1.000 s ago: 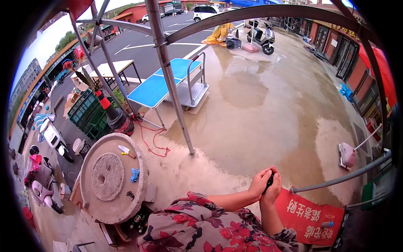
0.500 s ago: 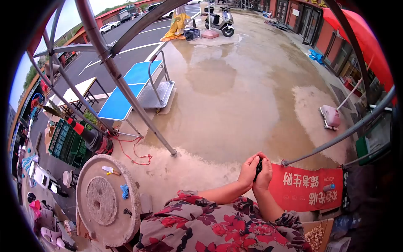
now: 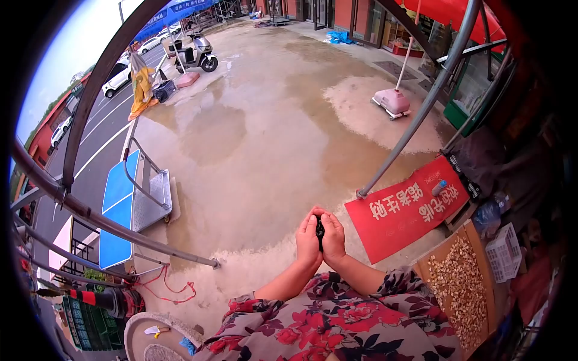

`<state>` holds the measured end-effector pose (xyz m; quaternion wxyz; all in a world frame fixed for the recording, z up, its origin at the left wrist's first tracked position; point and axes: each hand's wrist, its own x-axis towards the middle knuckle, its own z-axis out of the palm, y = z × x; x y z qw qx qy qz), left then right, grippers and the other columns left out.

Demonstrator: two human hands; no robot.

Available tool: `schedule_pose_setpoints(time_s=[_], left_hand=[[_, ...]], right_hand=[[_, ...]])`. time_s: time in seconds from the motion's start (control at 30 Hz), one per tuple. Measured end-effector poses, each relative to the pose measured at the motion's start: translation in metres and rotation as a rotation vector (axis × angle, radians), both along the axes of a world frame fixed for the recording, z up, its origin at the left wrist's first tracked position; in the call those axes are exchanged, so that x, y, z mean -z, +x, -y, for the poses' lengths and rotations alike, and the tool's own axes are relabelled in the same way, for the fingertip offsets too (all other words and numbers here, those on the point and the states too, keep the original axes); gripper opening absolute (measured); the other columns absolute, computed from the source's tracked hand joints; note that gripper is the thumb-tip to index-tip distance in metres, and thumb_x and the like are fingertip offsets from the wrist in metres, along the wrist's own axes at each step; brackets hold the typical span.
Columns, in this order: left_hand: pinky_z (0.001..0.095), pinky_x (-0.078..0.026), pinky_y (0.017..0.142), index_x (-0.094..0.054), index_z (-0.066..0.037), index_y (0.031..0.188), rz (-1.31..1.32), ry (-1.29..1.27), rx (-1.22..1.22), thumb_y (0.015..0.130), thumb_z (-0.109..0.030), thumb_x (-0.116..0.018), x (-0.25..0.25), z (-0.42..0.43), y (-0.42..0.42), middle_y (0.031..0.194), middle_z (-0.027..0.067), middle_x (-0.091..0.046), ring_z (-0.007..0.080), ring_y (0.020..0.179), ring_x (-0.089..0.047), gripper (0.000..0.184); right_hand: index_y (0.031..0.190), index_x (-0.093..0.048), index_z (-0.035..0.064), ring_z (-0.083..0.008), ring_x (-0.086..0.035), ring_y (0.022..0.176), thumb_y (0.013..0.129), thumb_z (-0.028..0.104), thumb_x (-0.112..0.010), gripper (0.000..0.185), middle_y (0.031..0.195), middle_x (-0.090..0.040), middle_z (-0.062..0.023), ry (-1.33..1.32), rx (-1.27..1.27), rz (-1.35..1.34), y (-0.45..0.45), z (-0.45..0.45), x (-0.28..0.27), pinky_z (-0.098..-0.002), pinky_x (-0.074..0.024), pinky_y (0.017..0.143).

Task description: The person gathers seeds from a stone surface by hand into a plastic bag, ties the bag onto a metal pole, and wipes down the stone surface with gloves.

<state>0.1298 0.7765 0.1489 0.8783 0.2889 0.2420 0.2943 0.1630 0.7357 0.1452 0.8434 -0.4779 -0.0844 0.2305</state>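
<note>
My left hand [image 3: 308, 240] and my right hand [image 3: 333, 239] are cupped together in front of my body, fingertips meeting at the far end. Between the palms lies a small dark clump [image 3: 320, 233], black and slightly shiny; its kind is too small to tell. Both hands hold it out over the wet concrete ground [image 3: 259, 198]. At lower left, a round stone table [image 3: 135, 331] carries a small knife [image 3: 156, 330] and a crumpled blue piece [image 3: 188, 345], both apart from my hands.
A board with pale dried pieces [image 3: 460, 289] lies at lower right, beside a white plastic basket [image 3: 504, 254]. A red mat [image 3: 409, 207] lies ahead of it. Metal poles [image 3: 415, 114] frame both sides. A flatbed cart [image 3: 153, 201] and blue folding table [image 3: 117, 207] stand left.
The view has turned to the right, bringing the board of dried pieces into fuller sight and cutting off most of the stone table. My hands stay cupped around the dark clump.
</note>
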Motion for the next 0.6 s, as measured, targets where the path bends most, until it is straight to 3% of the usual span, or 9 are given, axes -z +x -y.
schedule_pose_setpoints(time_s=[0.37,0.6], left_hand=[[0.0264,-0.044,0.085,-0.053,-0.001,0.114,-0.003,-0.046,0.046,0.092,-0.012,-0.042,0.006,0.007,0.002,0.108,0.0086,-0.057,0.0155,0.099,-0.054,0.027],[0.0259,-0.046,0.08,-0.053,-0.002,0.113,-0.015,-0.034,-0.053,0.092,-0.015,-0.043,0.001,0.024,0.007,0.103,0.007,-0.057,0.0144,0.092,-0.055,0.026]], right_hand=[[0.1,-0.058,0.0006,-0.0113,-0.054,0.089,0.093,0.015,-0.041,0.023,0.098,-0.059,-0.0052,-0.01,0.041,0.01,-0.002,0.007,-0.003,-0.0238,-0.0443,0.08],[0.1,-0.058,0.0009,-0.0111,-0.054,0.089,0.092,0.015,-0.042,0.023,0.097,-0.059,-0.0047,0.008,-0.055,0.01,0.01,0.018,0.004,-0.024,-0.0435,0.081]])
